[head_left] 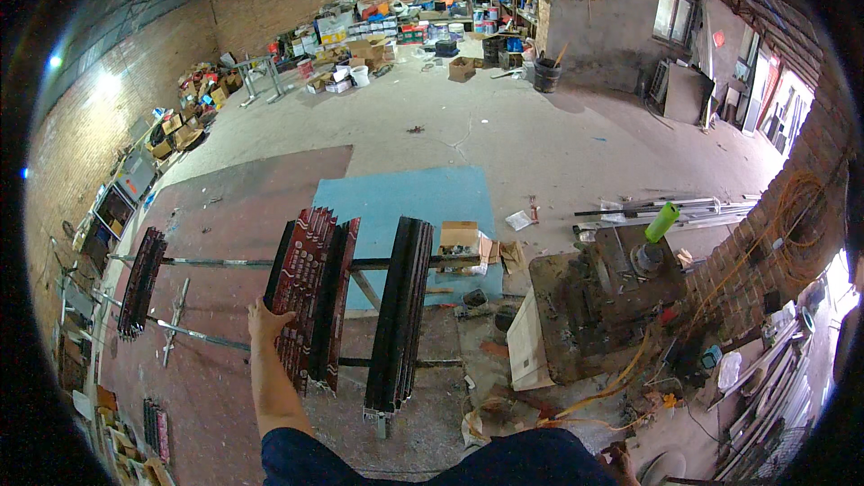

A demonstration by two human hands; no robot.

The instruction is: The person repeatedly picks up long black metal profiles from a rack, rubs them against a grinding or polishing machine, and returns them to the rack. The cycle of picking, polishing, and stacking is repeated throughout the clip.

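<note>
My left hand (268,321) is at the left edge of a stack of long dark red profiles (305,270) with white pattern-like marks. Its thumb lies over the top of the stack and the fingers are along the side. These profiles rest across two horizontal rails (223,262). Just to their right, a bundle of black profiles (399,310) lies across the same rails. A smaller dark bundle (142,283) rests at the rails' left end. Low at the right, my right hand (619,460) is only partly visible beside my dark shirt; whatever it may hold is hidden.
A cluttered metal worktable (560,324) with a bright green bottle (662,221) stands at my right. Behind the rails sits an open cardboard box (459,236) on a blue sheet (412,189). Yellow hose (607,391) trails over the floor. Metal lengths (769,391) are piled far right.
</note>
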